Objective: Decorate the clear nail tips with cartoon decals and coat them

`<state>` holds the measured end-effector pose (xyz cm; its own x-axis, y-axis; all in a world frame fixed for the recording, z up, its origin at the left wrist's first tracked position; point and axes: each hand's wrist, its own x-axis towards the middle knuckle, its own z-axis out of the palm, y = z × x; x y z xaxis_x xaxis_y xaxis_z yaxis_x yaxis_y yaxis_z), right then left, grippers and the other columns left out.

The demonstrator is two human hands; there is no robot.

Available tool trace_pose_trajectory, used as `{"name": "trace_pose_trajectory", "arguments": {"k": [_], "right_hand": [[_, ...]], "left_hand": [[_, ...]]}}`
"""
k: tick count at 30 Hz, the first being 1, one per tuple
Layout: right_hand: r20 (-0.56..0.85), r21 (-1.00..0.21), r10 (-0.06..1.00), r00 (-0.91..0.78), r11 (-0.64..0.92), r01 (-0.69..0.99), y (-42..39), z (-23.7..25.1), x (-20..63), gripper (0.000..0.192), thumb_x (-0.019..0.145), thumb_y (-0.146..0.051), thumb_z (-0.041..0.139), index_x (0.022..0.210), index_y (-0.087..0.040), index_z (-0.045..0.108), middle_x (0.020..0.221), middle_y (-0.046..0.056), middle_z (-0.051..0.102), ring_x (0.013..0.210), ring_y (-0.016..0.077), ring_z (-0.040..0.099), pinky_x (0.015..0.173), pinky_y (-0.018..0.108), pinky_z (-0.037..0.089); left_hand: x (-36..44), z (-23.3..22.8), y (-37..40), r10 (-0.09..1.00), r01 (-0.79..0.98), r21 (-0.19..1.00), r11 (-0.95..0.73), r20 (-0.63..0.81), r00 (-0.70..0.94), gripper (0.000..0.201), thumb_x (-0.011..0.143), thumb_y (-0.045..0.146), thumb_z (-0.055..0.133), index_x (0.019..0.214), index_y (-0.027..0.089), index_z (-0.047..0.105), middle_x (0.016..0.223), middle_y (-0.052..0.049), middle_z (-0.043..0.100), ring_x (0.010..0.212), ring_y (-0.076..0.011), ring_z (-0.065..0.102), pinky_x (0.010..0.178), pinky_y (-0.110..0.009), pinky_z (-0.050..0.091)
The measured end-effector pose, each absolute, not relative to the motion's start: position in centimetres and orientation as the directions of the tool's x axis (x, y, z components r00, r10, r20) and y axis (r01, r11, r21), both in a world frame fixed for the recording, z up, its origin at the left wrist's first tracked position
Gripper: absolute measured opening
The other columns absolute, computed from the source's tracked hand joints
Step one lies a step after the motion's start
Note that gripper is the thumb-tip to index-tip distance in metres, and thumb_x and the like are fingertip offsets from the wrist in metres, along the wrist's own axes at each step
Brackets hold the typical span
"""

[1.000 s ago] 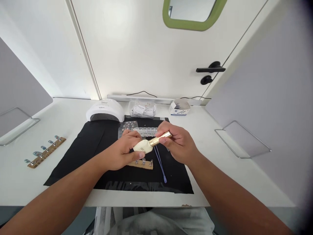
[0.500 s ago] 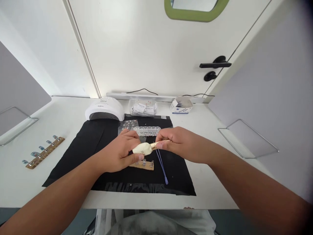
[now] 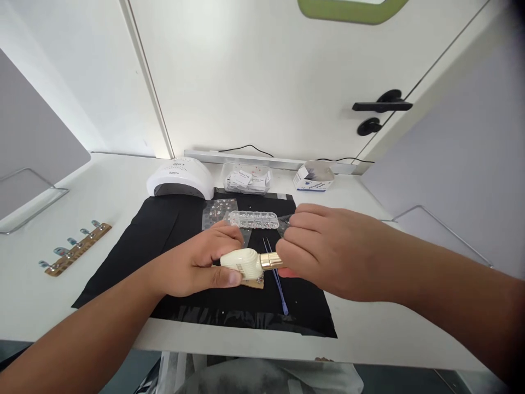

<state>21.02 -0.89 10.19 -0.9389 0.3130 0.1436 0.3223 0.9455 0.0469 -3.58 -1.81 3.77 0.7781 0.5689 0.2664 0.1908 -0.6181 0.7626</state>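
Note:
A cream nail polish bottle with a gold neck and cap lies on its side in the air above the black mat. My left hand is closed around the bottle's body, thumb along its lower side. My right hand is wrapped in a fist over the far end of the gold cap, which it hides. Beneath the bottle, a wooden strip with clear nail-tip stands is mostly covered. Purple tweezers lie on the mat below my right hand.
Behind my hands are a clear compartment box and a sticker sheet on the black mat. A white nail lamp, a plastic tub of packets and a small carton stand farther back. Another strip with painted nail tips lies left.
My right hand has turned from a fingertip pinch to a fist around the gold cap, knuckles up. The bottle sits slightly lower and nearer in view. The camera view has shifted a little.

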Motion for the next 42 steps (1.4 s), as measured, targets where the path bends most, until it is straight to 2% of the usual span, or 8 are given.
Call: {"name": "trace_pose_trajectory", "arguments": {"k": [9,11,13,15,25,32,38,42], "right_hand": [[0.322,-0.172,0.458,-0.829,0.889,0.424,0.4,10.6,20.7,0.028,0.095,-0.040,0.048,0.073,-0.029,0.062,0.059,-0.001,0.054,0.058,0.0159,0.042,0.060,0.036,0.034],[0.358,-0.346,0.595,-0.719,0.800,0.490,0.4,8.8,21.1,0.031,0.087,-0.055,0.058,0.081,-0.025,0.063,0.058,-0.001,0.054,0.053,0.0140,0.043,0.054,0.033,0.033],[0.186,-0.627,0.740,-0.647,0.596,0.502,0.2,7.2,21.5,0.040,0.091,-0.058,0.046,0.079,-0.022,0.060,0.056,-0.002,0.053,0.050,0.0128,0.045,0.049,0.030,0.033],[0.051,-0.741,0.800,-0.598,0.431,0.514,-0.2,6.1,21.7,0.044,0.095,-0.055,0.038,0.071,-0.022,0.054,0.052,-0.003,0.048,0.047,0.0120,0.042,0.047,0.028,0.032],[0.149,-0.679,0.764,-0.628,0.541,0.497,-0.5,5.8,21.8,0.022,0.093,-0.031,0.045,0.075,-0.020,0.052,0.058,-0.005,0.045,0.050,0.0103,0.038,0.049,0.025,0.032],[-0.018,-0.630,0.842,-0.540,0.410,0.660,-0.5,5.0,21.5,0.047,0.097,-0.050,0.034,0.060,-0.022,0.037,0.052,-0.004,0.039,0.047,0.0111,0.035,0.044,0.026,0.027],[0.267,-0.415,0.692,-0.671,0.711,0.568,-0.1,4.2,22.1,0.028,0.099,-0.036,0.042,0.076,-0.021,0.049,0.066,0.000,0.053,0.054,0.0137,0.044,0.049,0.027,0.033],[0.383,-0.455,0.622,-0.683,0.771,0.446,0.4,3.3,22.5,0.010,0.094,-0.025,0.052,0.085,-0.021,0.053,0.077,0.002,0.059,0.064,0.0143,0.052,0.058,0.027,0.041]], "left_hand": [[-4.1,3.5,-1.1,0.610,0.150,0.842,-0.518,0.241,0.755,0.041,0.095,0.053,0.048,0.075,0.018,0.055,0.072,-0.002,0.052,0.078,-0.0191,0.049,0.075,-0.032,0.041],[-4.2,3.3,-0.8,0.611,0.161,0.837,-0.522,0.235,0.756,0.038,0.096,0.049,0.048,0.076,0.018,0.056,0.072,-0.002,0.052,0.078,-0.0185,0.050,0.076,-0.031,0.040],[-4.2,3.1,-0.5,0.605,0.183,0.823,-0.538,0.226,0.764,0.034,0.097,0.044,0.049,0.076,0.018,0.056,0.071,-0.001,0.052,0.077,-0.0173,0.050,0.078,-0.031,0.039],[-4.2,2.9,-0.3,0.612,0.217,0.801,-0.558,0.221,0.759,0.032,0.096,0.040,0.050,0.075,0.018,0.056,0.071,0.000,0.051,0.076,-0.0164,0.049,0.079,-0.031,0.038],[-4.2,2.5,-0.1,0.632,0.345,0.696,-0.630,0.200,0.749,0.033,0.097,0.044,0.049,0.079,0.018,0.058,0.083,-0.002,0.055,0.086,-0.0191,0.051,0.085,-0.033,0.037],[-4.0,2.8,-0.2,0.624,0.446,0.562,-0.697,0.168,0.763,0.030,0.096,0.039,0.051,0.077,0.017,0.055,0.078,-0.002,0.056,0.087,-0.0211,0.052,0.086,-0.036,0.034],[-4.2,3.0,0.1,0.631,0.479,0.523,-0.705,0.157,0.760,0.028,0.096,0.039,0.052,0.078,0.018,0.055,0.075,-0.001,0.056,0.086,-0.0207,0.052,0.087,-0.037,0.032],[-4.3,2.8,0.3,0.637,0.488,0.511,-0.708,0.161,0.754,0.028,0.096,0.039,0.052,0.078,0.017,0.055,0.075,0.000,0.056,0.085,-0.0197,0.053,0.085,-0.036,0.031]]}}
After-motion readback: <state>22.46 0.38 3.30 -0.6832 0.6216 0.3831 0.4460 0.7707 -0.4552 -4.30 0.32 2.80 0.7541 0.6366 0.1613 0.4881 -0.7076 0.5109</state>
